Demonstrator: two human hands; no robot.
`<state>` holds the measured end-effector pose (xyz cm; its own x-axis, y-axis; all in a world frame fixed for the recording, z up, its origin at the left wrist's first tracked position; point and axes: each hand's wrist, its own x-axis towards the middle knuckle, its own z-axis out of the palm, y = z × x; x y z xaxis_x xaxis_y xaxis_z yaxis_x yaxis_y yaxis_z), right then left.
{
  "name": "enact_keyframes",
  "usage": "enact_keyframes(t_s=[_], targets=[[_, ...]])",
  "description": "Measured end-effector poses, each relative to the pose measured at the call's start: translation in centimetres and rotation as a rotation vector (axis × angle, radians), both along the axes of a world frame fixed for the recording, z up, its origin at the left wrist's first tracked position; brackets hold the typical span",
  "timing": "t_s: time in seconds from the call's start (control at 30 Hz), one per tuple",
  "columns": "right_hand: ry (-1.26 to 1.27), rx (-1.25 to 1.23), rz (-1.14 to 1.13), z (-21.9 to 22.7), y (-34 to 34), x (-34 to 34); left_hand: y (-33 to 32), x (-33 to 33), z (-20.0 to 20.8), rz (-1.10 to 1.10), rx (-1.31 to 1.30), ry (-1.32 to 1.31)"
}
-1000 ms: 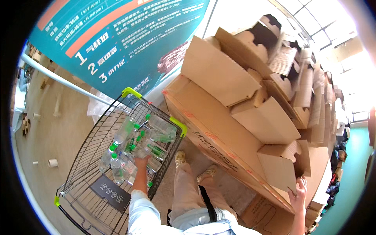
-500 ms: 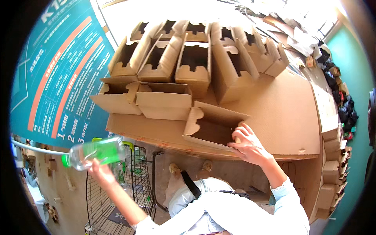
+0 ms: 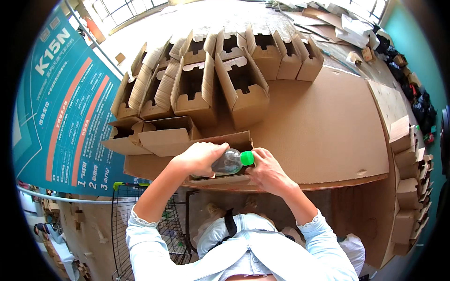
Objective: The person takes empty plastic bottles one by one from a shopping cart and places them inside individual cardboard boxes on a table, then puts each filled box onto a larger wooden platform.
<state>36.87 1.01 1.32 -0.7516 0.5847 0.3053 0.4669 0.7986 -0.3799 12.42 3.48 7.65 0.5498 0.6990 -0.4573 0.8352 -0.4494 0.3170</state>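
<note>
A clear plastic bottle with a green cap lies on its side in the mouth of an open cardboard box near the table's front edge. My left hand is wrapped over the bottle's body from the left and hides much of it. Beside the cap, my right hand has its fingers closed on the right end of that box. How deep the bottle sits in the box is partly hidden by my hands.
Several open cardboard boxes stand in rows at the table's back left. Cardboard covers the table. A wire cart is below on the left, beside a blue banner. Stacked cartons line the right side.
My left hand has brought the bottle from above the cart rightward to the front box. My right hand has shifted slightly left and stays on the box. The whole view has turned a little.
</note>
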Motion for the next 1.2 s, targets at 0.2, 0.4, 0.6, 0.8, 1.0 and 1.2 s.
enact_keyframes(t_s=[0.2,0.4,0.6,0.8,1.0,1.2], targets=[[0.079,-0.021,-0.065,-1.6,0.5,1.6,0.3,-0.3,-3.8,-0.016,-0.067,0.107],[0.234,-0.059,-0.159,-0.8,0.3,0.8,-1.9,-2.9,-2.8,0.151,0.126,-0.18],[0.544,-0.346,-0.347,-2.7,0.5,0.5,-8.1,-4.2,-1.5,0.493,0.453,-0.577],[0.401,-0.359,-0.21,-4.1,1.6,-1.9,-11.3,-3.6,-6.5,0.709,0.498,-0.647],[0.375,-0.654,-0.371,-5.2,1.8,-1.3,-12.0,-3.9,-10.5,0.762,0.58,-0.543],[0.147,-0.036,-0.19,-2.1,5.2,-3.7,-9.7,-2.8,-9.1,0.875,0.806,-0.597]])
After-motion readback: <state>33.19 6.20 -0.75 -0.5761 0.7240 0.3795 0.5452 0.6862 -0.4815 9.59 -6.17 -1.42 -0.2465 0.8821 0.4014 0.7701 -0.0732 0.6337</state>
